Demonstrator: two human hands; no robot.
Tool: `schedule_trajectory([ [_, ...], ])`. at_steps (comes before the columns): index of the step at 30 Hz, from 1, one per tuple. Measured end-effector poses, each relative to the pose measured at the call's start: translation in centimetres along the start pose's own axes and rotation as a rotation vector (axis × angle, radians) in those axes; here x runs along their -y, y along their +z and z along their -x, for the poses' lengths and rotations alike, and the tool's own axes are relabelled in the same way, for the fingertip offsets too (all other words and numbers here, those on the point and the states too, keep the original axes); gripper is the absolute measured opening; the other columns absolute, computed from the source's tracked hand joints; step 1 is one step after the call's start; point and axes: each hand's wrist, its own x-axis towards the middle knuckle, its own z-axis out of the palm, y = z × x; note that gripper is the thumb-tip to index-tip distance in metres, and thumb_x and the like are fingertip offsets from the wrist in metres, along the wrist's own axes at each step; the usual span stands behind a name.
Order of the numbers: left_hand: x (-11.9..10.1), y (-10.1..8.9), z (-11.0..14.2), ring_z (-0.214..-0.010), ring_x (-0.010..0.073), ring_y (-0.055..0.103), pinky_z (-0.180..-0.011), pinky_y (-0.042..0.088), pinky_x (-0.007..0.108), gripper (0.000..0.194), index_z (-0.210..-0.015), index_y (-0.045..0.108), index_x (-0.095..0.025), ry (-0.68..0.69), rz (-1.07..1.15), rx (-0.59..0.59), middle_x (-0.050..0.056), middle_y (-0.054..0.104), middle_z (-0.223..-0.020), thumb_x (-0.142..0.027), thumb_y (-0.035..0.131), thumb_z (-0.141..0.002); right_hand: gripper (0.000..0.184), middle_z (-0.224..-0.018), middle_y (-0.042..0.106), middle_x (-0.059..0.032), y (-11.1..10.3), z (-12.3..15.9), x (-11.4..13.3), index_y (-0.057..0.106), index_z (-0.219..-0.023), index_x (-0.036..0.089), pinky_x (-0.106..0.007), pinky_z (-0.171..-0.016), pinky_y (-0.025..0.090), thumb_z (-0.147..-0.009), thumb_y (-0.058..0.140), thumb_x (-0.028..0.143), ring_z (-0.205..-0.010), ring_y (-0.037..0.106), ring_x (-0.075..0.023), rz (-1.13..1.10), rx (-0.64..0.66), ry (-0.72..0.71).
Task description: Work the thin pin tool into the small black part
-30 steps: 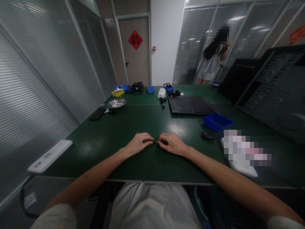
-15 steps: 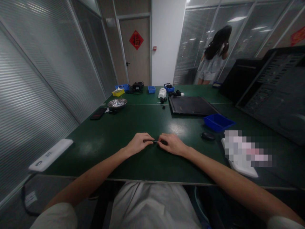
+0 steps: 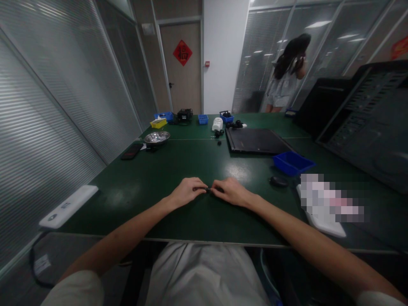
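Note:
Both my hands rest on the green table (image 3: 178, 170) near its front edge, knuckles up and fingertips meeting. My left hand (image 3: 186, 191) pinches one end of a small black part (image 3: 208, 190), and my right hand (image 3: 230, 191) pinches the other end. Only a short dark piece shows between the fingertips; the rest is hidden by my fingers, so its shape is unclear.
A blue bin (image 3: 292, 162) and a dark oval object (image 3: 278, 181) lie to the right, beside a white item (image 3: 321, 221). A white device (image 3: 68, 206) sits at the left edge. Farther back are a black flat panel (image 3: 256, 140), a metal bowl (image 3: 156, 137), a phone (image 3: 131, 151), small bins. A person (image 3: 285, 78) stands behind.
My hands have drawn slightly closer together around the small black part. The person at the back has shifted a little.

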Motion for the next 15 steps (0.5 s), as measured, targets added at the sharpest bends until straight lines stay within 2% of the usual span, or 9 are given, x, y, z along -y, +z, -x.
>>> schedule_trajectory([
  [3,0.02,0.15,-0.05,-0.094,0.0187,0.069,-0.085,0.054,0.028,0.023,-0.113,0.079,-0.018,-0.001,-0.007,0.009,0.009,0.074,-0.108,-0.028,0.066,-0.097,0.024,-0.077,0.068,-0.0022,-0.15,0.00,0.30,0.067,-0.109,0.022,-0.026,-0.064,0.034,-0.107,0.048,0.037,-0.068,0.063,-0.0163,0.057,0.024,0.004],
  [6,0.13,0.20,-0.11,-0.096,0.0189,0.070,-0.088,0.053,0.028,0.023,-0.113,0.079,-0.018,-0.001,0.017,-0.007,0.008,0.074,-0.108,-0.028,0.066,-0.097,0.025,-0.085,0.069,-0.0037,-0.14,0.11,0.64,0.065,-0.110,0.021,-0.027,-0.066,0.037,-0.108,0.046,0.037,-0.074,0.064,-0.0172,0.023,0.024,-0.006],
  [10,0.08,-0.08,-0.09,-0.099,0.0197,0.070,-0.092,0.053,0.029,0.023,-0.113,0.080,-0.018,-0.002,0.049,-0.014,0.008,0.075,-0.110,-0.028,0.066,-0.097,0.018,-0.100,0.068,-0.0057,0.05,0.30,0.89,0.062,-0.109,0.020,-0.027,-0.073,0.043,-0.102,0.058,0.035,-0.083,0.065,-0.0178,-0.059,-0.020,-0.029],
  [15,-0.30,-0.44,-0.02,-0.098,0.0199,0.070,-0.090,0.054,0.030,0.024,-0.114,0.079,-0.018,0.019,0.053,0.001,0.009,0.074,-0.110,-0.029,0.066,-0.097,0.010,-0.099,0.066,-0.0052,0.13,0.40,0.89,0.061,-0.106,0.019,-0.028,-0.075,0.045,-0.099,0.057,0.025,-0.082,0.063,-0.0169,-0.087,-0.050,-0.024],
])
